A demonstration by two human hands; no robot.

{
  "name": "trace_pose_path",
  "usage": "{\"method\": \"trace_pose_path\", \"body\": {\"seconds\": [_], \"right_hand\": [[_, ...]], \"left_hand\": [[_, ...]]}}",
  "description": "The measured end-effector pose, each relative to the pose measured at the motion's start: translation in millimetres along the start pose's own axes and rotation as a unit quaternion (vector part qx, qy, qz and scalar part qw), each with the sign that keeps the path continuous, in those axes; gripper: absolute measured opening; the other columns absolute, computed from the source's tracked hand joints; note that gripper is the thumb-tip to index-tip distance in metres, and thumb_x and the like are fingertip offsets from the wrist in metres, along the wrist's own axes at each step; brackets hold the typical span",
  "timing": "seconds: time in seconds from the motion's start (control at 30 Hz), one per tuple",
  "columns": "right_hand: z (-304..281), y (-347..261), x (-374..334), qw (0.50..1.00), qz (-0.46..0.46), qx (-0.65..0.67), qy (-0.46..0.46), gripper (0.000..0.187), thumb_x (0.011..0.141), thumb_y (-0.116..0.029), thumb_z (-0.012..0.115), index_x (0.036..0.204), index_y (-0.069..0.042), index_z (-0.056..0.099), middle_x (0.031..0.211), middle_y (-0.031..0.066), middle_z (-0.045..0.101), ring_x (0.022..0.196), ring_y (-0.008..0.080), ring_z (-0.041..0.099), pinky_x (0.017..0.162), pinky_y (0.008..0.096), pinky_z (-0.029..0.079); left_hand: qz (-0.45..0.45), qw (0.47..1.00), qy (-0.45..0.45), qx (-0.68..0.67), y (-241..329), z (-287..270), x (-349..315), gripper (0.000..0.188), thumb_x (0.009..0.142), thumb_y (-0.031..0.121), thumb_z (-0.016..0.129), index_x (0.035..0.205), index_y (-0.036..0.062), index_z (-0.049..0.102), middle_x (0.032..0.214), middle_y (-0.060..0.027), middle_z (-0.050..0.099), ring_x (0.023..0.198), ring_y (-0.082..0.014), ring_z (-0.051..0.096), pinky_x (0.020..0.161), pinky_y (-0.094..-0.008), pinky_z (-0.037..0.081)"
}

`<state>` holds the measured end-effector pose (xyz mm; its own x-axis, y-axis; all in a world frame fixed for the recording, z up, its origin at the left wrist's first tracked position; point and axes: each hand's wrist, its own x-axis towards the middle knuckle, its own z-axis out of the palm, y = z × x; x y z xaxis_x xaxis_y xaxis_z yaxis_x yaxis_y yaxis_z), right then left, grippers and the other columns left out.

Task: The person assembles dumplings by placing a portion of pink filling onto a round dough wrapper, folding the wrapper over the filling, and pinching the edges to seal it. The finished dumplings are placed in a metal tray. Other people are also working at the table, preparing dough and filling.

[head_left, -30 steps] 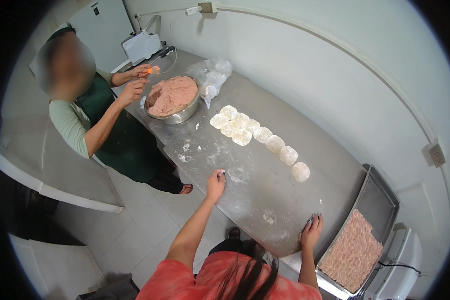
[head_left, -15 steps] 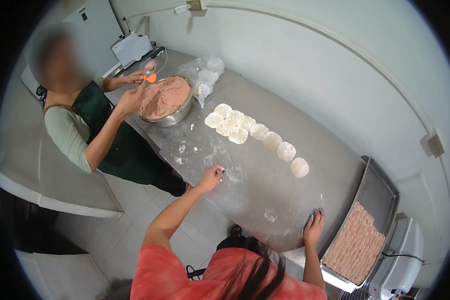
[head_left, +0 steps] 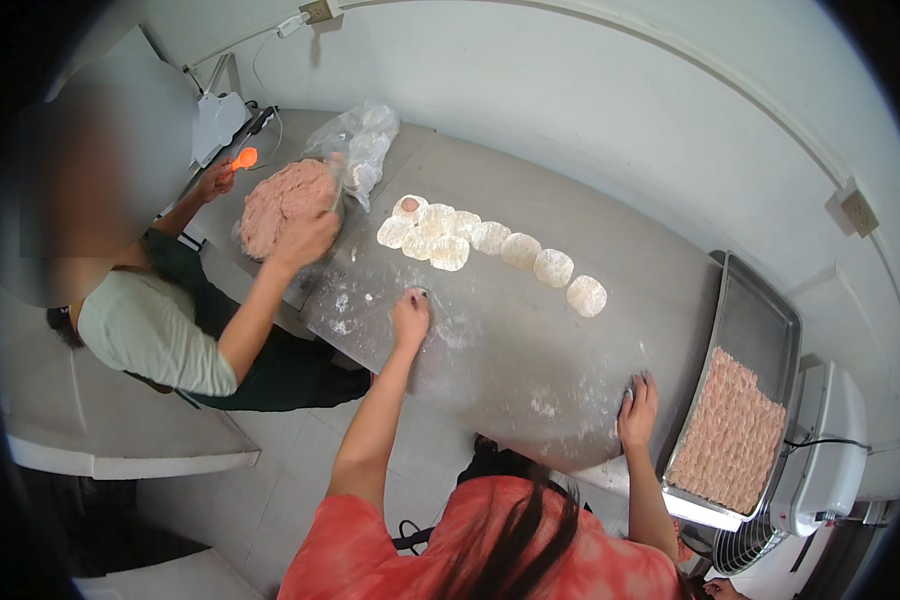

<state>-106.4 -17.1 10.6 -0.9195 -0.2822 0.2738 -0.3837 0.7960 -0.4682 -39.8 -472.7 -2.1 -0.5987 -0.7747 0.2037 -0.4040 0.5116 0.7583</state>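
Observation:
My left hand [head_left: 410, 318] rests on the floury steel table [head_left: 510, 360] with its fingers curled in; whether anything is inside them is hidden. Lying on the table's near right edge, my right hand [head_left: 637, 412] has its fingers stretched out and holds nothing. Beyond my left hand lie several round floured dough wrappers [head_left: 520, 251], some overlapping, others in a line toward the right. A dab of pink filling [head_left: 410, 204] sits on the far left wrapper. To my right, a metal tray [head_left: 736, 275] carries packed rows of pinkish dumplings [head_left: 728, 435].
At left a co-worker in a dark green apron [head_left: 270, 370] holds an orange scoop [head_left: 245, 158] over a bowl of pink filling [head_left: 288, 205]; their other hand is blurred. A plastic bag [head_left: 365, 150] lies behind. A white appliance [head_left: 825, 440] stands beyond the tray.
Filling has appeared on the far left wrapper. The co-worker has leaned nearer, one hand now low over the bowl. My left hand has turned slightly; my right stays flat on the table.

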Motion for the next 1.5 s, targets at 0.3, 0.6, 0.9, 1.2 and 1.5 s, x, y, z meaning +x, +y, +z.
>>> {"method": "trace_pose_path", "body": {"seconds": [0.3, 0.6, 0.9, 1.2, 1.5], "right_hand": [[0, -5, 0, 0.999, 0.006, -0.026, -0.035, 0.041, 0.078, -0.004, 0.052, 0.118, -0.001, 0.05, 0.131, 0.0227, 0.042, 0.12, 0.0405, 0.04, 0.103, 0.0469, 0.03], [-1, -11, 2, 0.997, 0.036, -0.047, -0.051, 0.041, 0.077, -0.008, 0.049, 0.117, -0.001, 0.051, 0.131, 0.0218, 0.043, 0.12, 0.0403, 0.039, 0.103, 0.0469, 0.029], [0, -8, 5, 0.996, 0.037, -0.065, -0.048, 0.042, 0.076, -0.01, 0.049, 0.117, -0.002, 0.05, 0.131, 0.0215, 0.042, 0.119, 0.0403, 0.04, 0.102, 0.0465, 0.03], [-4, -12, 3, 0.998, 0.022, -0.05, -0.033, 0.04, 0.076, -0.007, 0.05, 0.116, -0.003, 0.051, 0.131, 0.0218, 0.042, 0.118, 0.0409, 0.041, 0.101, 0.0467, 0.031], [9, -93, 27, 0.804, 0.286, 0.517, -0.058, 0.027, 0.09, -0.015, 0.051, 0.112, -0.002, 0.058, 0.102, 0.0061, 0.061, 0.093, 0.0139, 0.057, 0.082, 0.0275, 0.044]], "left_hand": [[0.044, 0.979, 0.115, 0.162, -32, 16, 174, 0.015, 0.078, 0.01, 0.06, 0.087, 0.0009, 0.067, 0.087, -0.0208, 0.063, 0.082, -0.0385, 0.061, 0.075, -0.0439, 0.047], [-0.061, 0.98, 0.01, 0.187, -37, 26, 236, 0.016, 0.074, 0.011, 0.063, 0.087, 0.0042, 0.069, 0.092, -0.0187, 0.065, 0.092, -0.0351, 0.061, 0.079, -0.0413, 0.049], [-0.188, 0.951, -0.112, -0.22, -64, 22, 282, 0.033, 0.086, 0.023, 0.046, 0.109, -0.0001, 0.054, 0.105, -0.011, 0.058, 0.098, -0.0236, 0.058, 0.083, -0.0361, 0.047], [-0.255, 0.812, -0.037, -0.523, -32, 16, 254, 0.033, 0.092, 0.021, 0.038, 0.112, -0.0018, 0.049, 0.11, -0.0135, 0.057, 0.096, -0.0232, 0.06, 0.082, -0.0372, 0.052], [-0.246, 0.72, -0.464, -0.454, 109, 29, -25, 0.031, 0.092, 0.025, 0.042, 0.116, 0.006, 0.046, 0.109, -0.0095, 0.055, 0.103, -0.0202, 0.057, 0.088, -0.035, 0.047]]}}
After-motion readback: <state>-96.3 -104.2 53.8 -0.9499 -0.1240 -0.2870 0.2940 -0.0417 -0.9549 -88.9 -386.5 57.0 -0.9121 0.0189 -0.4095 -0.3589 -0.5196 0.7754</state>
